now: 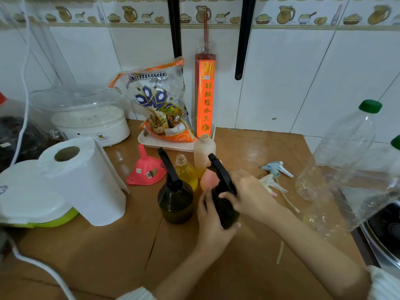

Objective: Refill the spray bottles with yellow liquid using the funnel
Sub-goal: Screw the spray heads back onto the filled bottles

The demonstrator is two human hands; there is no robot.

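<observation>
- Centrally, near the tabletop's [249, 146] middle: dark round plastic spray bottle with black trigger head [225, 200], gripped by both hands.
- Left hand [213, 221] wrapped around the bottle's lower body, fingers curled on it.
- Right hand [244, 193] clasped over the trigger head at the neck, fingers curled around it.
- Just left of it, apart: second dark round spray bottle with black trigger head [175, 198], upright, head on.
- Behind these two: small clear open-necked bottle of yellow liquid [186, 173], uncapped; beside it a tall cloudy plastic bottle [204, 154], also uncapped; a pinkish rounded object [208, 179] partly hidden behind the held bottle.
- Further left: pink plastic funnel [145, 168], mouth down on the tabletop, spout up.
- Right of the hands: two loose pale trigger heads with dip tubes [277, 174], lying flat.
- Toward the back edge: white tray [151, 144] carrying a printed rice bag [160, 105] and a tall red-orange incense pack [204, 94].
- At the left edge: white paper-towel roll [86, 180], white lidded appliance [86, 118].
- At the right edge: large clear plastic bottle with green cap [346, 154], tilted.
</observation>
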